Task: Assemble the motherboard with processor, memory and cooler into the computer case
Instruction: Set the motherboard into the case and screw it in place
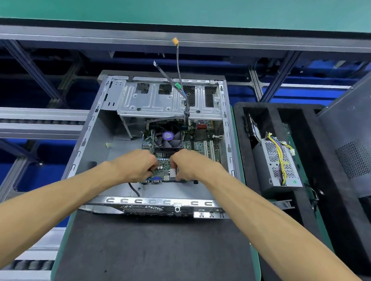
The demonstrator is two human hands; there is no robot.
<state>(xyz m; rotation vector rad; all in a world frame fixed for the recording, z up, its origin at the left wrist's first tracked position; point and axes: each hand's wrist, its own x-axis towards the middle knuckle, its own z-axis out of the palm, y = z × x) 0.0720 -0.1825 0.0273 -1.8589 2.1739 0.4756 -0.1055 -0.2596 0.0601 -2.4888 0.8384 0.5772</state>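
An open grey computer case (99, 135) lies on its side on a dark foam mat. Inside it sits the green motherboard (198, 144), with a black cooler fan (168, 138) mounted on it and white slots to the fan's right. My left hand (133, 165) grips the board's near left edge, fingers curled. My right hand (189, 165) grips the near right part of the board by the rear ports. The blue port (156, 179) shows between my hands. The processor is hidden under the cooler.
Loose cables with an orange plug (175, 41) and a green plug (177, 85) rise from the case's drive cage (161, 100). A black foam tray (306, 189) on the right holds a power supply (278, 164) with yellow wires. A dark side panel (356, 138) leans at far right.
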